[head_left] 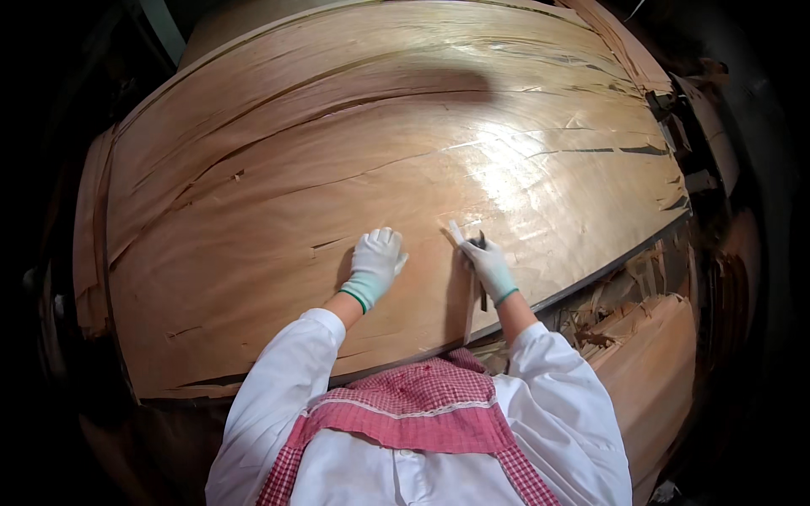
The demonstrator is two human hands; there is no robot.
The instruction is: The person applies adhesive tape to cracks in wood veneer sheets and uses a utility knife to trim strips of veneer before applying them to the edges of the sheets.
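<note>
A wide sheet of reddish-tan wood veneer (278, 211) with splits and a shiny patch lies in front of me. My left hand (377, 255), in a white glove with a green cuff, rests on it with fingers curled in; anything under them is hidden. To its right, my right hand (491, 267), gloved alike, is closed round a slim dark tool (483, 297) that looks like a knife. A pale flat end (456, 231) sticks out past those fingers. Beside the tool, a narrow veneer strip (469, 312) runs toward the sheet's near edge.
Torn veneer scraps (607, 325) lie beyond the near right edge, above a lower stack of wood sheets (654, 363). More ragged veneer pieces (620, 42) stick out at the far right corner. Further layers (91, 228) show along the left edge.
</note>
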